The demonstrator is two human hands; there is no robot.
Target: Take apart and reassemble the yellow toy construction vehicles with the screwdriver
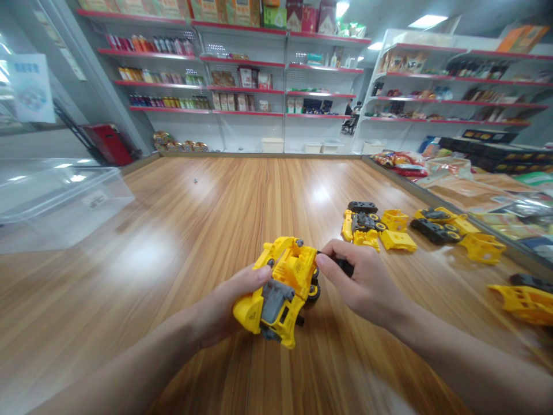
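Observation:
A yellow toy construction truck (pixel 283 282) with grey parts and black wheels rests low over the wooden table (pixel 207 219). My left hand (pixel 227 308) wraps round its near left side and grips it. My right hand (pixel 365 282) is closed in a pinch on a small black tool or part (pixel 343 265) whose tip meets the truck's right side near a wheel.
Several loose yellow and black toy parts (pixel 380 227) lie to the right, more of these pieces (pixel 458 230) toward the table's right edge, another yellow piece (pixel 525 300) nearer. A clear plastic bin (pixel 56 202) stands at the left. Stocked shop shelves (pixel 242 86) line the back.

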